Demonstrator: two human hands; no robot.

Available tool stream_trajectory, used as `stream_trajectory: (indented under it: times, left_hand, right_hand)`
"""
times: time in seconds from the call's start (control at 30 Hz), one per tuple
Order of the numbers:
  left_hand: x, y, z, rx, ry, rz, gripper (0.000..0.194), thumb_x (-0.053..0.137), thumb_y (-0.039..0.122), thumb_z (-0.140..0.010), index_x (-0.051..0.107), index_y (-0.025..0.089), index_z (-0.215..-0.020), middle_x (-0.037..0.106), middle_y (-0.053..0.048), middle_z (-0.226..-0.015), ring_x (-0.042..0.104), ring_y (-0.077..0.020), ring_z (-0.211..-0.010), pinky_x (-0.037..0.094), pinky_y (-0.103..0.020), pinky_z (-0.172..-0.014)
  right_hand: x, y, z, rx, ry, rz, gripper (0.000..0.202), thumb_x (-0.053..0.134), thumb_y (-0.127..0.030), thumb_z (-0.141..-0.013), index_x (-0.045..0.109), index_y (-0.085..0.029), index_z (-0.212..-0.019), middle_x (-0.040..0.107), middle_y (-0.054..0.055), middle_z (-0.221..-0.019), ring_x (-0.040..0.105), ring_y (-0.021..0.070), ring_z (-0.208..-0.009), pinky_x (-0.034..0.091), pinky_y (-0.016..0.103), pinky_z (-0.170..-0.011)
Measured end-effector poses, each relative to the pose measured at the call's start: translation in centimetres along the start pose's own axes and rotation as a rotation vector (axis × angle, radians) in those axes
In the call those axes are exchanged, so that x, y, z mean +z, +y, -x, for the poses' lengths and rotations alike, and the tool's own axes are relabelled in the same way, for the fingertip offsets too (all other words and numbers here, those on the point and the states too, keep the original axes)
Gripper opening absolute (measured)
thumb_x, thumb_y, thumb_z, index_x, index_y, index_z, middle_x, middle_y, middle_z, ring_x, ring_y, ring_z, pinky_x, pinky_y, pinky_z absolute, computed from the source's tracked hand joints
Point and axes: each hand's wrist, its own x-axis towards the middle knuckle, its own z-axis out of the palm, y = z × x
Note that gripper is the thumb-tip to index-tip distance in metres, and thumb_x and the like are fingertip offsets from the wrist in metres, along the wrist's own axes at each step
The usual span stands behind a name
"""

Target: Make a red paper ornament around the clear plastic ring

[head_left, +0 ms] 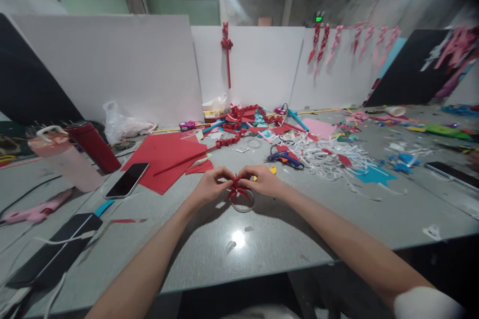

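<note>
Both hands meet over the near middle of the table, pinching a small red bow-like piece that looks made of folded strips. My left hand grips it from the left, thumb and fingertips closed. From the right, my right hand closes on it the same way. Just below the fingers hangs or lies a thin pale ring, like a roll of tape; whether it touches the red piece I cannot tell. A yellow object shows partly behind my right hand.
Left stand a pink bottle, a red flask, a phone and a pink glue gun. Red sheets lie ahead. A blue glue gun and heaped white strips are right. White boards stand behind.
</note>
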Motion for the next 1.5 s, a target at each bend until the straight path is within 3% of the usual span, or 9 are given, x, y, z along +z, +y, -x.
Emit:
stream_trajectory:
  times: [0.4,0.57,0.77,0.9,1.2,1.5]
  left_hand:
    - [0.5,-0.9,0.3,0.052,0.046,-0.073,0.016,0.079,0.037,-0.089,0.076,0.022,-0.090,0.077,-0.007,-0.094,0.073,-0.0207,-0.088,0.063,-0.037,-0.081]
    - [0.9,-0.4,0.3,0.105,0.096,-0.076,0.015,0.077,0.033,-0.089,0.069,0.021,-0.084,0.074,-0.006,-0.096,0.072,-0.0199,-0.091,0.062,-0.036,-0.084]
    - [1.4,0.0,0.3,0.134,0.071,0.014,0.017,0.076,0.035,-0.092,0.067,0.023,-0.100,0.071,-0.005,-0.104,0.072,-0.0183,-0.099,0.061,-0.039,-0.098]
    - [1.7,-0.4,0.2,0.061,0.116,0.068,0.026,0.080,0.042,-0.089,0.065,0.022,-0.097,0.072,-0.004,-0.098,0.073,-0.0182,-0.092,0.062,-0.037,-0.090]
    - [2.0,-0.9,0.0,0.072,0.179,0.016,0.021,0.080,0.035,-0.087,0.067,0.019,-0.091,0.069,-0.003,-0.092,0.071,-0.0161,-0.085,0.063,-0.032,-0.083]
    - [2.4,-0.9,0.0,0.046,0.219,0.036,0.022,0.080,0.033,-0.086,0.068,0.019,-0.099,0.072,-0.004,-0.096,0.073,-0.0168,-0.085,0.063,-0.032,-0.080]
  right_hand:
    - [0.7,0.4,0.3,-0.063,0.051,0.089,0.016,0.069,-0.034,-0.099,0.077,-0.020,-0.099,0.080,0.006,-0.092,0.071,0.0205,-0.082,0.053,0.032,-0.077]
    - [1.6,0.8,0.7,-0.109,0.138,0.163,0.016,0.069,-0.036,-0.100,0.073,-0.021,-0.095,0.077,0.006,-0.088,0.068,0.0199,-0.079,0.052,0.032,-0.076]
    - [2.2,0.8,0.8,-0.155,0.274,0.184,0.018,0.064,-0.036,-0.104,0.071,-0.022,-0.096,0.077,0.007,-0.091,0.070,0.0209,-0.081,0.054,0.033,-0.077]
    - [2.6,0.8,0.7,-0.209,0.334,0.262,0.016,0.061,-0.033,-0.105,0.069,-0.021,-0.097,0.075,0.007,-0.090,0.071,0.0212,-0.083,0.054,0.034,-0.079]
    - [2.0,0.3,0.6,-0.375,0.302,0.564,0.013,0.055,-0.023,-0.110,0.067,-0.020,-0.111,0.075,0.012,-0.100,0.070,0.0259,-0.094,0.054,0.038,-0.084]
    - [1.9,0.4,0.8,-0.421,0.253,0.718,0.024,0.051,-0.021,-0.111,0.067,-0.020,-0.094,0.070,0.009,-0.086,0.063,0.0237,-0.081,0.048,0.037,-0.075]
